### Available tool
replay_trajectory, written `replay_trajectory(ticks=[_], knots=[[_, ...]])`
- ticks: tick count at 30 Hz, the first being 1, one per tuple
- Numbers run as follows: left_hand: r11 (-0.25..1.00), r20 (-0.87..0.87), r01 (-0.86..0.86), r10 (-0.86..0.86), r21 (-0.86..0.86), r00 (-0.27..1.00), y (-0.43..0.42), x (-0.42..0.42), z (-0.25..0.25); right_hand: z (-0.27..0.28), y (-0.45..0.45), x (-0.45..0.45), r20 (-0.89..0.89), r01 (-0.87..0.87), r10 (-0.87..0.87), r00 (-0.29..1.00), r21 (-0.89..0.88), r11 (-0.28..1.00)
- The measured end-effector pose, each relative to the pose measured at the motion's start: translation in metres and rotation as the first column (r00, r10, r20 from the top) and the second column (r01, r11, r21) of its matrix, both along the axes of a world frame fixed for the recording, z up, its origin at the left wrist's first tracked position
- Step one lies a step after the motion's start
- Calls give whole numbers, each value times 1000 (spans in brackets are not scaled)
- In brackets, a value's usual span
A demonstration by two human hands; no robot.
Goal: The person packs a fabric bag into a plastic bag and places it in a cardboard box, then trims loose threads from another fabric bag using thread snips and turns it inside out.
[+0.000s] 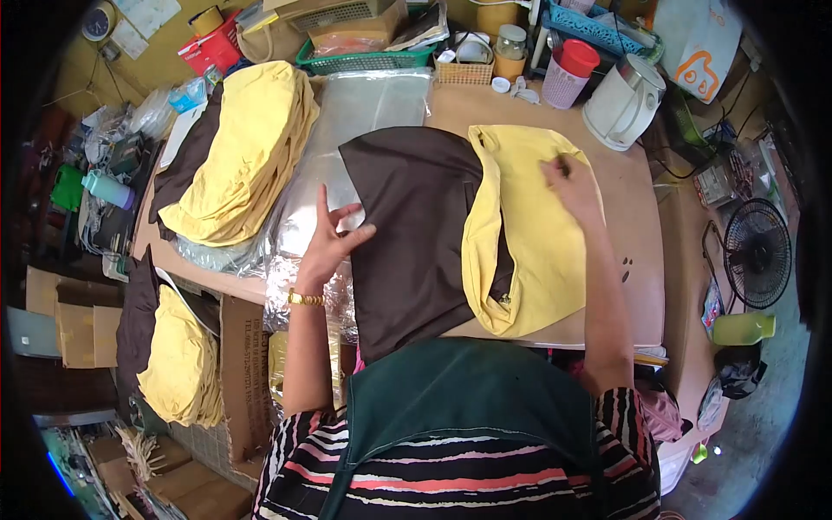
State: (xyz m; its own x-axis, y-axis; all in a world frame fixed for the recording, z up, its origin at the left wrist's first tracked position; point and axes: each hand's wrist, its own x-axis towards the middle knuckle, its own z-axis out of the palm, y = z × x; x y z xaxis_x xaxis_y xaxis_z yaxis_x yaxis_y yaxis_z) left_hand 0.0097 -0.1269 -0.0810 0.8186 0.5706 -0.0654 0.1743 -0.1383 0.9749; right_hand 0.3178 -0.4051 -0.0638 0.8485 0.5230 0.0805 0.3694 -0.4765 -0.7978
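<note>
A sewn cloth piece lies spread before me on the table, with a dark brown panel (pixel 407 225) on the left and a yellow panel (pixel 546 251) on the right. A folded yellow edge runs down where the two colours meet. My left hand (pixel 334 238) is beside the brown panel's left edge, its fingers spread and nothing in them. Over the upper right of the yellow panel, my right hand (pixel 574 184) has its fingers curled around something small and dark. What that is cannot be made out.
A tall stack of yellow cloth pieces (pixel 247 156) stands at the table's left, beside clear plastic bags (pixel 364 113). Another yellow stack (pixel 178 364) is lower left. Along the back are a green basket (pixel 368 62), a pink cup (pixel 565 82) and a white kettle (pixel 624 102). A black fan (pixel 757 253) stands right.
</note>
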Motion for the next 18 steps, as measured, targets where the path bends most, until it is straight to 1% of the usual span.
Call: replay_trajectory(ticks=[1,2,3,4,5,6,8,9,10,11,12,13,14,15,16,17,18], knots=[[1000,33,-11,10,21,999,2,0,-14,13,18,-22,-139,-42,32,990,-66,997],[1000,29,-11,11,19,1000,-1,-1,-15,3,30,-41,-122,-98,84,989,-110,989],[999,53,6,-4,-40,999,-6,1,-13,2,41,-64,-124,-226,212,969,-113,967],[995,81,25,-18,-97,997,-11,3,-9,2,46,-80,-227,-351,326,918,-81,933],[997,96,-18,25,-79,995,-16,4,0,-14,47,-81,-296,-345,357,886,94,934],[997,100,-18,25,-76,995,-13,1,-2,-29,49,-79,-356,-317,399,845,267,910],[990,114,-24,40,-140,993,0,-7,-9,-20,25,-63,-592,-68,368,717,466,882],[975,102,-27,50,-219,994,3,-12,-11,-20,13,-57,-610,15,399,685,558,829],[975,102,-28,51,-220,993,7,-14,-14,-19,2,-51,-620,100,437,652,641,761],[986,70,5,7,-170,998,11,-16,-18,-19,-9,-45,-620,182,480,620,709,681],[992,36,42,-38,-118,999,14,-17,-21,-31,-31,-27,-569,48,550,610,720,692],[992,36,46,-42,-116,998,18,-16,-27,-24,-35,-24,-568,50,549,613,722,690],[997,69,12,-6,-78,998,21,-15,-31,-10,-37,-21,-473,-25,232,850,403,915],[999,102,-25,29,-43,994,22,-14,-36,-3,-40,-16,-197,43,-38,980,21,999],[999,103,-22,26,-43,994,18,-10,-30,-9,-45,-1,-196,46,-41,980,21,999],[988,84,-152,153,-22,985,11,-2,-17,-22,-51,21,-51,225,-224,973,11,974],[960,69,-280,279,1,958,7,5,-10,-31,-52,38,95,396,-397,913,28,918]])
